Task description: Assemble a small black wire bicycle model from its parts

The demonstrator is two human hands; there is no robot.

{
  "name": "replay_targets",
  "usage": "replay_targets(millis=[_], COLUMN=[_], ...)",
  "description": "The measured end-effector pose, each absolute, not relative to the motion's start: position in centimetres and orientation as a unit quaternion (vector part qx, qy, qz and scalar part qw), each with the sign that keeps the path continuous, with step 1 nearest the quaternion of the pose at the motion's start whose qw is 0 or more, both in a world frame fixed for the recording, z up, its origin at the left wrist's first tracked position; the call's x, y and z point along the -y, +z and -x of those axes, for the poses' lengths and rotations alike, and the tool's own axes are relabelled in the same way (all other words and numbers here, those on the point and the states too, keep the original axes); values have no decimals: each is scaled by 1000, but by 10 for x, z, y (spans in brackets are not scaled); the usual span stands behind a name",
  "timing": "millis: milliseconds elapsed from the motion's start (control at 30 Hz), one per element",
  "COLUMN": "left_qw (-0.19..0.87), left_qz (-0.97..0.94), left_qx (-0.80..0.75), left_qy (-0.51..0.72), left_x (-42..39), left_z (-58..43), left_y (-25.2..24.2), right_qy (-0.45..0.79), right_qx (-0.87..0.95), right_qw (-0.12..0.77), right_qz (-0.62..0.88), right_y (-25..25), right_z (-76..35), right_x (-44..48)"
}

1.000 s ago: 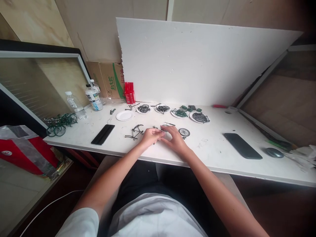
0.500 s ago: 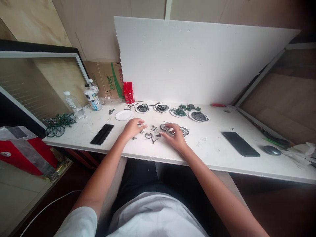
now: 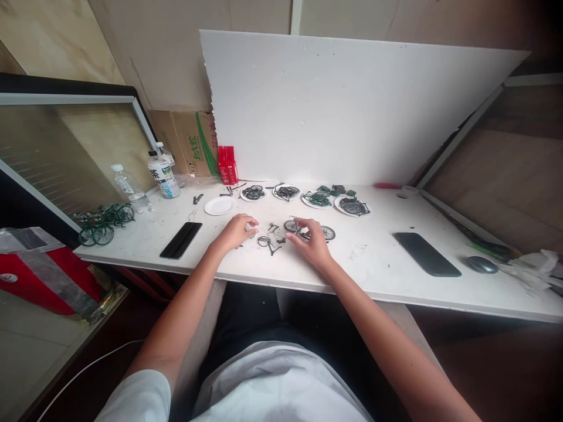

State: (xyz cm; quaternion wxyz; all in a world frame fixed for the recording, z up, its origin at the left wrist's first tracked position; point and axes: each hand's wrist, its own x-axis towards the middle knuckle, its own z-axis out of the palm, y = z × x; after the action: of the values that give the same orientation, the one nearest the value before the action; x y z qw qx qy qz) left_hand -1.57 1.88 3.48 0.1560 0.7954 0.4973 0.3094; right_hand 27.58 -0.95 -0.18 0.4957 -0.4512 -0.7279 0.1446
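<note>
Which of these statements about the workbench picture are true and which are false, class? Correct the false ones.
1. A small spoked wheel shows just to the right of the right hand. True.
2. The computer mouse lies beside the left hand. False: the computer mouse is near the right end of the white table.
3. Green miniature bicycles stand at the table's left end. True.
4. The left hand grips a bottle. False: the left hand is beside the loose bicycle parts; the black-capped bottle stands farther back.
5. The red box stands at the back of the table. True.
</note>
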Motion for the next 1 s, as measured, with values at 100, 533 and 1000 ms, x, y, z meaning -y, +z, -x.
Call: replay_targets(millis=[100, 533, 1000], left_qw=[196, 197, 202], left_qz=[-814, -820, -733], left_qx=[-471, -456, -510], left_qy=[278, 285, 402], left_x=[-13, -15, -30], left_z=[0, -8, 14], left_y=[32, 19, 17], right_qy=[141, 159, 173], right_qx=[724, 696, 688], right_qw=[500, 524, 526], right_qz=[454, 465, 470], right_y=[-3, -2, -1], right_z=[-276, -275, -275], right_x=[9, 9, 8])
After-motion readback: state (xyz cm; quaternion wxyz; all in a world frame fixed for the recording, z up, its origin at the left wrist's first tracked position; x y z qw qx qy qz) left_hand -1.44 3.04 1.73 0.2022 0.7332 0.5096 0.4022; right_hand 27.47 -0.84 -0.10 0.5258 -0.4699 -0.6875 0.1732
